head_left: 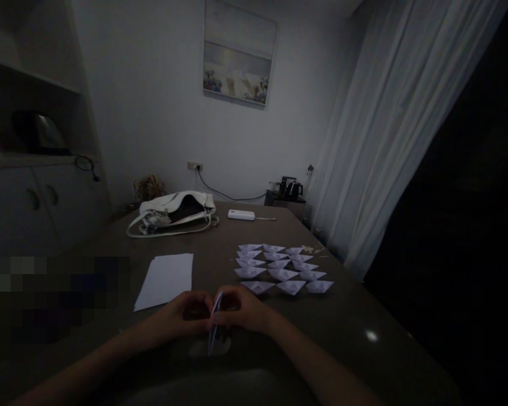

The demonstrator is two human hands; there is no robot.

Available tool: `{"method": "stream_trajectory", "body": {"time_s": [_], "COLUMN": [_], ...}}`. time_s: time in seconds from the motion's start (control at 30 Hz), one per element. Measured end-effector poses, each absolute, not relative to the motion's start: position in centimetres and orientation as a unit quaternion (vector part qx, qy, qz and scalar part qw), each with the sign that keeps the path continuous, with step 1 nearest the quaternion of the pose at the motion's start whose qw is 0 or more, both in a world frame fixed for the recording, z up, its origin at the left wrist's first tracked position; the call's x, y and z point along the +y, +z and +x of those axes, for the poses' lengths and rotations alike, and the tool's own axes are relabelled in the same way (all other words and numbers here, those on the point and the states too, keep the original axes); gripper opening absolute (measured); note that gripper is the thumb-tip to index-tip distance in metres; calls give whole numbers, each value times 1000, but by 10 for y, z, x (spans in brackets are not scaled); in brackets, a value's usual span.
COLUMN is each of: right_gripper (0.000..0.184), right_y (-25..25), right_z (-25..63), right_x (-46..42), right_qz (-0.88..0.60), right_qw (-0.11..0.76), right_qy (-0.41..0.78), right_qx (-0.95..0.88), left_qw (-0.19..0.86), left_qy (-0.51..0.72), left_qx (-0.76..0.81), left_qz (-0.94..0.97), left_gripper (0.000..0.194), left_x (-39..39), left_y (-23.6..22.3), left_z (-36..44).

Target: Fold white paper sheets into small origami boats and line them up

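Both hands meet low over the brown table, pinching a folded sheet of pale paper that stands on edge between them. My left hand grips its left side with curled fingers. Closed on the right side is my right hand. Just beyond the hands, to the right, several finished paper boats lie in neat rows. A stack of flat white paper rests to the left of the boats, beyond my left hand.
A white handbag and a white power bank with a cable lie at the table's far side. A kettle set stands by the wall. White curtains hang at the right. Cabinets stand at the left.
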State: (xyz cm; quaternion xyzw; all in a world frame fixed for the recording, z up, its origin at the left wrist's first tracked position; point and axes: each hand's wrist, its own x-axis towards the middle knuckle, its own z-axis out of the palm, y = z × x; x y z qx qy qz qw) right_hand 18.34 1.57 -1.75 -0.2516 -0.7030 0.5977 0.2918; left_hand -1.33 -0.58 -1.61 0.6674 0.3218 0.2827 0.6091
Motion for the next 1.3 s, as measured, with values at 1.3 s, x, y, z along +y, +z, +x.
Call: {"method": "stream_trajectory", "body": {"time_s": [1.3], "right_gripper": [37], "right_y": [-32], "right_z": [184], "right_x": [24], "right_qz": [-324], "right_qw": [383], "right_qy": [609], "right_qx": [-615], "left_qw": [85], "left_qy": [325], "left_qx": [373], "left_qz": [865], "left_gripper": [28], "left_x": [-9], "left_y": [-17], "left_z": [-9]}}
